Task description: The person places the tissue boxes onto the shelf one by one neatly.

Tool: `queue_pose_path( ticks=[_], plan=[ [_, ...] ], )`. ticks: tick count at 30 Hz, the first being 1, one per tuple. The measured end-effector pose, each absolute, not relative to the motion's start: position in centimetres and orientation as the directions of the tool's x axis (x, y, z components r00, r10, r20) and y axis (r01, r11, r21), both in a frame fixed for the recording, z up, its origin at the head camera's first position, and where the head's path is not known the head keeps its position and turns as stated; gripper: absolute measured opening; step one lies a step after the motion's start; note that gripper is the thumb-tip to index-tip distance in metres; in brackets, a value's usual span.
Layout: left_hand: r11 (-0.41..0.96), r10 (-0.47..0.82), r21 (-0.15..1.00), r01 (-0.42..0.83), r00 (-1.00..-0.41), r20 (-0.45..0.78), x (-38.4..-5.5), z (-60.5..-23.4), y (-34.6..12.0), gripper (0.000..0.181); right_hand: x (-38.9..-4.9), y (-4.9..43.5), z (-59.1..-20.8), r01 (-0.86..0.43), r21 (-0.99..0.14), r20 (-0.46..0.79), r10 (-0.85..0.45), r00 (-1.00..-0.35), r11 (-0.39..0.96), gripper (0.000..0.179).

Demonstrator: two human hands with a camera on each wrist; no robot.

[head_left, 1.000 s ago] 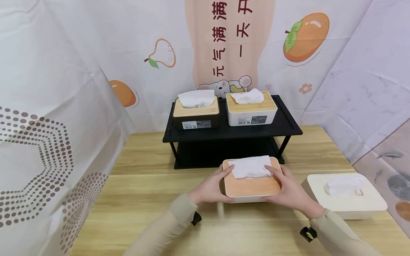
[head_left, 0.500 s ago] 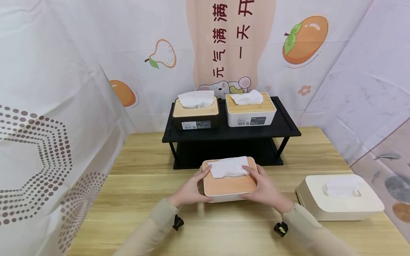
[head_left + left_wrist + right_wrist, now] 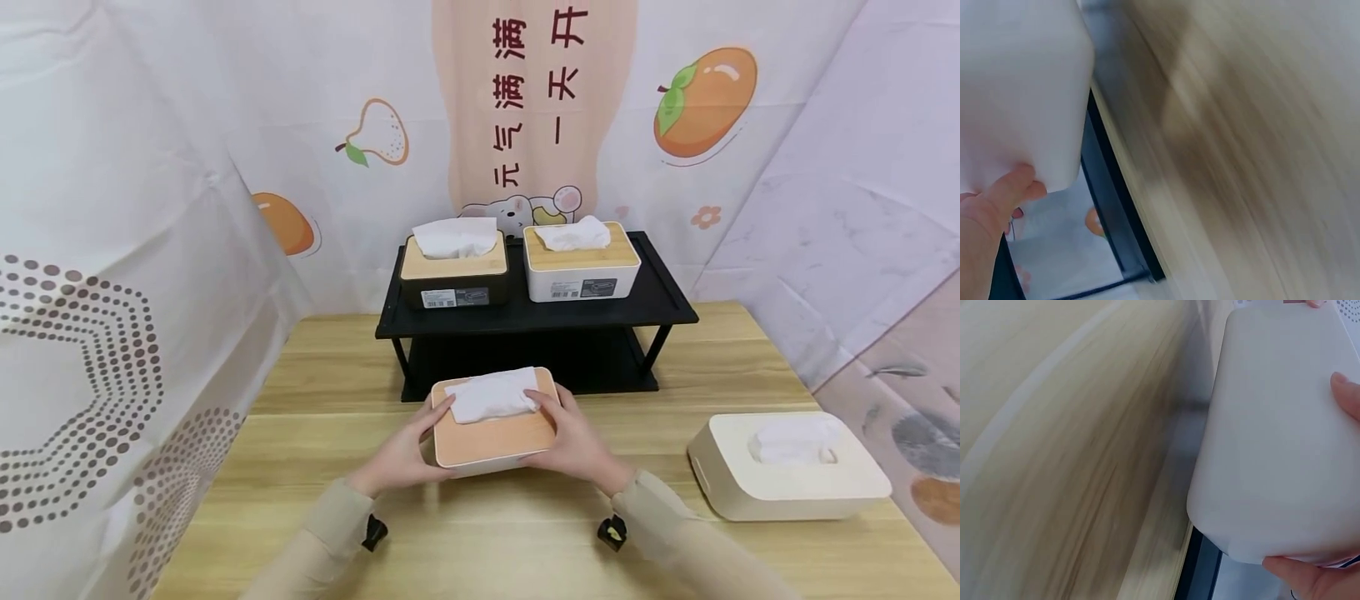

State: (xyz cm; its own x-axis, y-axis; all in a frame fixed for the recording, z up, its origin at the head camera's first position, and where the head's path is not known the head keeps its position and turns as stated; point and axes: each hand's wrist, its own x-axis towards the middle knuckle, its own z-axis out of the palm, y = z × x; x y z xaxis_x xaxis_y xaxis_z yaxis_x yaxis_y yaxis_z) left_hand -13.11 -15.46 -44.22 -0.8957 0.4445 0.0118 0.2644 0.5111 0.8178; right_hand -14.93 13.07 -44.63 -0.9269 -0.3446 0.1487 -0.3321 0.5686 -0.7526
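Note:
A white tissue box (image 3: 491, 442) with a wood-toned lid and a tissue (image 3: 491, 396) lying over its slot is gripped at both ends in front of the black rack. My left hand (image 3: 405, 454) holds its left end, thumb low at the near side and fingers round the far corner. At the opposite end my right hand (image 3: 573, 442) grips in the same way, a fingertip near the tissue. Both wrist views show the box's plain white side (image 3: 1272, 437) raised over the tabletop, with a shadow under it. In the left wrist view, the left hand's fingers (image 3: 1007, 194) press its edge.
A low black two-tier rack (image 3: 517, 325) stands behind, bearing a dark tissue box (image 3: 453, 287) at left and a white tissue box (image 3: 581, 279) at right. A cream tissue box (image 3: 795, 483) sits on the wooden table (image 3: 300, 467) at right. Printed cloth hangs around the back and sides.
Both hands have carried the tissue box steadily leftward, from in front of the rack's right part to its middle. The boxes on the rack and the cream box stay in place.

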Motion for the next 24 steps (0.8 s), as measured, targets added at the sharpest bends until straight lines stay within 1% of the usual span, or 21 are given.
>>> queue_pose_path(
  ticks=[5, 12, 14, 24],
  plan=[
    [0.548, 0.402, 0.798, 0.251, -0.916, 0.011, -12.7, -44.4, -17.0, 0.103, -15.2, 11.2, -44.7, -0.353, -0.764, 0.179, -0.348, -0.92, 0.54, 0.092],
    [0.607, 0.38, 0.737, 0.299, -0.923, 0.061, -13.6, -44.8, -18.1, 0.103, -16.3, 9.4, -45.2, -0.384, -0.766, 0.232, -0.336, -0.913, 0.516, 0.091],
    [0.609, 0.378, 0.735, 0.3, -0.924, 0.064, -13.9, -44.9, -18.3, 0.104, -16.7, 9.1, -45.4, -0.389, -0.76, 0.24, -0.332, -0.913, 0.521, 0.091],
    [0.62, 0.37, 0.726, 0.297, -0.927, 0.064, -15.3, -45.3, -19.0, 0.103, -18.2, 8.2, -46.3, -0.357, -0.773, 0.206, -0.325, -0.923, 0.525, 0.089]
  ],
)
